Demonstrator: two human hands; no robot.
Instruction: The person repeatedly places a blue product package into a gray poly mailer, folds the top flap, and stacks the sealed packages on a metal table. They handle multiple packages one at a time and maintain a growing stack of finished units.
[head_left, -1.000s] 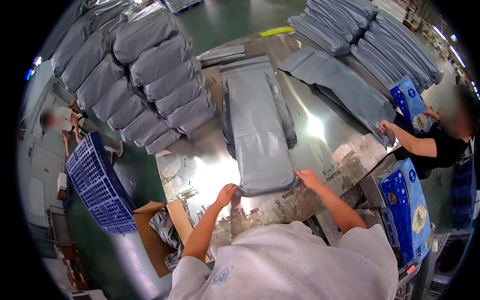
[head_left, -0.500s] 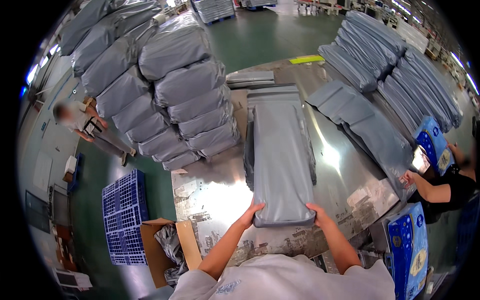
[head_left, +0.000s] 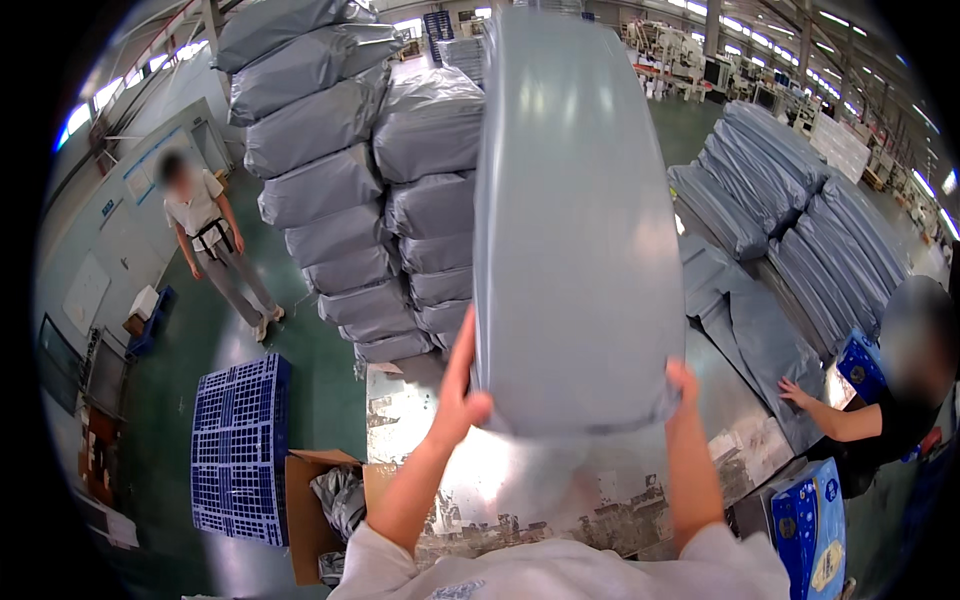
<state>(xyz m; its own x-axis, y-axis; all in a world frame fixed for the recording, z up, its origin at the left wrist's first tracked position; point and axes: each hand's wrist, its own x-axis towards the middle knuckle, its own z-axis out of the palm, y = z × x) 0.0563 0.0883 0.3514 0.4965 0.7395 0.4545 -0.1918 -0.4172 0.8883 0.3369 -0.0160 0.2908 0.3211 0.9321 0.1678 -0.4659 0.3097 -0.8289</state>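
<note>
The large grey plastic-wrapped package is being lifted clear of the metal table, tilted up and away from the person, its near end level with the hands. The left hand is gripping the near left corner, thumb curled under and fingers pressed flat against the side. The right hand is holding the near right corner; its fingers are wrapping behind the film and cannot be seen in full. In my judgement the hold is sitting low on a long, slippery load, so both hands should be keeping even pressure and the far end should be watched for sagging or swinging.

The table is showing as worn, reflective sheet metal with scuffed patches, and flat grey bags are lying on its right side. A tall stack of filled grey sacks is standing behind the table to the left, another stack to the right. A co-worker's hand is resting on the flat bags. Another person is standing on the green floor at the left. A blue plastic pallet and an open cardboard box are sitting beside the table.
</note>
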